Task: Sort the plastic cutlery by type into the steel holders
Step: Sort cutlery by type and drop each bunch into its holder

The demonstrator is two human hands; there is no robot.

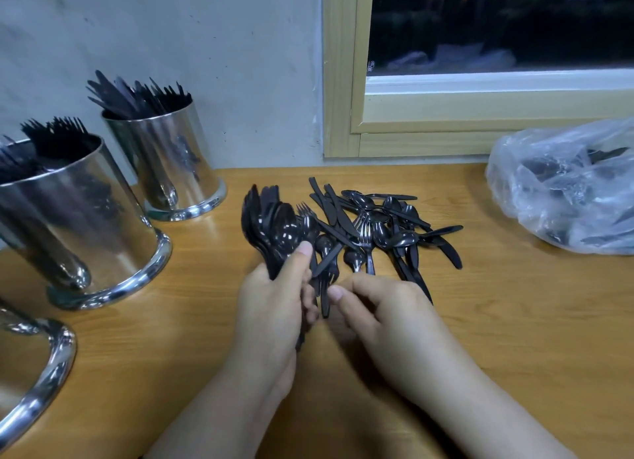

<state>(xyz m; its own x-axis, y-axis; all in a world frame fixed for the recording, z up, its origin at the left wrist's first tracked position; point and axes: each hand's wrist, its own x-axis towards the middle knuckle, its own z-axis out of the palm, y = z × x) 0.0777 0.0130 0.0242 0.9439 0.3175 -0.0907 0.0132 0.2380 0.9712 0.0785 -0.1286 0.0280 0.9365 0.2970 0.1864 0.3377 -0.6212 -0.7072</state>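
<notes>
A loose pile of black plastic cutlery [384, 225], spoons, forks and knives mixed, lies on the wooden table [514, 321]. My left hand [274, 307] grips a bundle of black spoons [271, 225] by the handles, bowls fanned upward. My right hand [380, 318] sits just right of it at the pile's near edge, fingers curled and pinching the handle of a black piece [324, 300]. Three steel holders stand at left: the far one [171, 163] holds knives, the middle one [79, 218] holds forks, and only the rim of the nearest one [37, 373] shows.
A clear plastic bag [566, 191] with more black cutlery rests at the table's right, under a wood-framed window [480, 115]. A grey wall stands behind the holders. Bare tabletop stretches in front of and to the right of my hands.
</notes>
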